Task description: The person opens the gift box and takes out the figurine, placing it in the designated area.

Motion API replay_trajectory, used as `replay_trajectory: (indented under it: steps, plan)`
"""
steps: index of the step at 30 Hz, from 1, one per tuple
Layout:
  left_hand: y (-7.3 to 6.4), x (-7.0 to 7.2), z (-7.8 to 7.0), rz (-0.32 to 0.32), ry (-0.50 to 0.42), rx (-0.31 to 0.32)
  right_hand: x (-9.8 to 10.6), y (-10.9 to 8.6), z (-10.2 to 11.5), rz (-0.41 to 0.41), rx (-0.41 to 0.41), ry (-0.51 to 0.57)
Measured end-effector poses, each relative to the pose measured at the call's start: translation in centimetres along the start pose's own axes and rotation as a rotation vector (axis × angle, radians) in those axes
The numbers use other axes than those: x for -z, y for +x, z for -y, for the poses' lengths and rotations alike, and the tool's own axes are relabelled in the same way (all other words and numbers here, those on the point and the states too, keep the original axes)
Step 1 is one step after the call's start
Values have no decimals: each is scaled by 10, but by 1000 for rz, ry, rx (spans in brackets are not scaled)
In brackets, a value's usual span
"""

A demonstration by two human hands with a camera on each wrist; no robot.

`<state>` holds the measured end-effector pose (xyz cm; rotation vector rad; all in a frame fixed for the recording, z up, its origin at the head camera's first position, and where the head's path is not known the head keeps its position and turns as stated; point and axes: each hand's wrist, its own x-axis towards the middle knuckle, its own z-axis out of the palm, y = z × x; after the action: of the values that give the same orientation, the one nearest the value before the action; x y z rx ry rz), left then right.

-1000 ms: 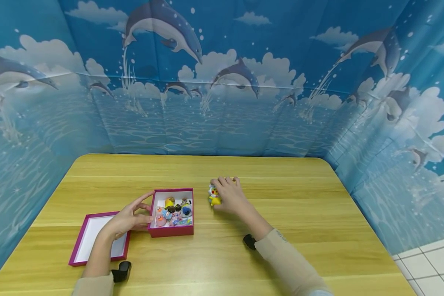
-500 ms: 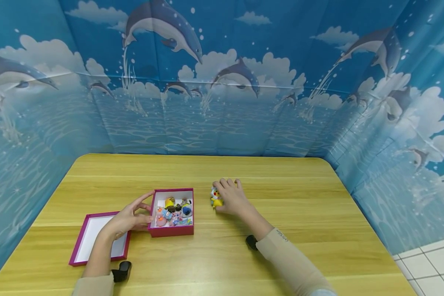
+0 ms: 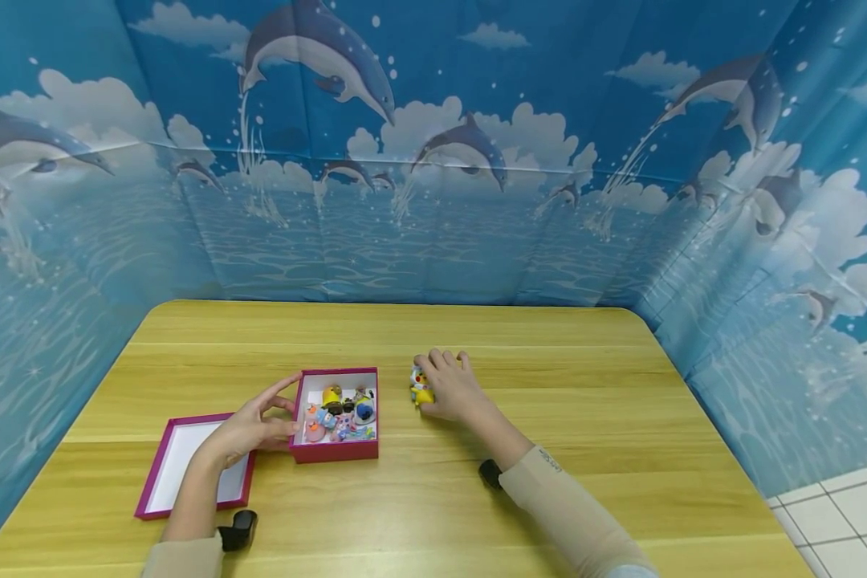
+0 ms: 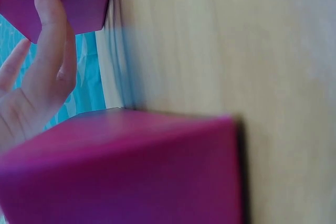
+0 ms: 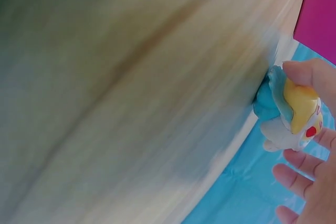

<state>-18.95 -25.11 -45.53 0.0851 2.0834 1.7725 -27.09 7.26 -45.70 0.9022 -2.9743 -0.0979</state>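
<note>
A small toy figurine (image 3: 422, 388), yellow, white and light blue with a red cheek spot, is at the table's middle. My right hand (image 3: 453, 388) pinches it between thumb and fingers; in the right wrist view the thumb lies on the yellow part of the figurine (image 5: 300, 103). To the left is an uncovered magenta box (image 3: 335, 453) with a white inside, holding several small colourful figurines (image 3: 343, 411). My left hand (image 3: 249, 429) rests against the box's left side, thumb and forefinger spread along it. In the left wrist view its thumb touches the wall of the box (image 4: 86, 3).
The box's lid (image 3: 177, 470) lies inside up at the left, partly under my left forearm. Black wrist mounts (image 3: 238, 530) show by both sleeves. A blue dolphin-print curtain (image 3: 433, 225) hangs behind the wooden table (image 3: 549, 498).
My right hand with the figurine has shifted very slightly towards me and to the right, then stayed nearly still. My left hand and the box have not moved.
</note>
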Motion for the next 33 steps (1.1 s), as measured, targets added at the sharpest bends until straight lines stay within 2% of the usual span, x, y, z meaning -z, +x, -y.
replay_trajectory:
  steps: [19,27,33]
  plan:
    - [1,0,0,-7,10,7,1,-2,-1,-13,-1,-12]
    - [1,1,0,-5,4,4,3,-2,-1,7,-7,-6]
    - [1,1,0,-6,7,3,9,-1,0,7,-21,49]
